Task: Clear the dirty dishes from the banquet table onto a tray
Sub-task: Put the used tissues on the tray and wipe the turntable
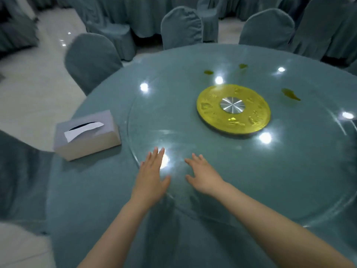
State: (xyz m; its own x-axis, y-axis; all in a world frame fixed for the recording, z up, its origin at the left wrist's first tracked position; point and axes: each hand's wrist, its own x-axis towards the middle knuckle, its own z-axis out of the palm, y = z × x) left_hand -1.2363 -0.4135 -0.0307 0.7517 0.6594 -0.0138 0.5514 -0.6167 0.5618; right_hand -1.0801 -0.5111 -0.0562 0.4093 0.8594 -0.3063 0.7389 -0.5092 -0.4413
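Hands over near rim of glass turntable: left hand flat, fingers straight, holding nothing; right hand likewise spread, palm down, ungripped. Banquet table, round, teal cloth. Tissue box, grey, on cloth left of turntable, one sheet protruding. Gold hub disc with silver centre at turntable middle. Yellow-green smears beyond on glass. Covered chairs around far edge.

round banquet table, teal cloth, glass turntable on top
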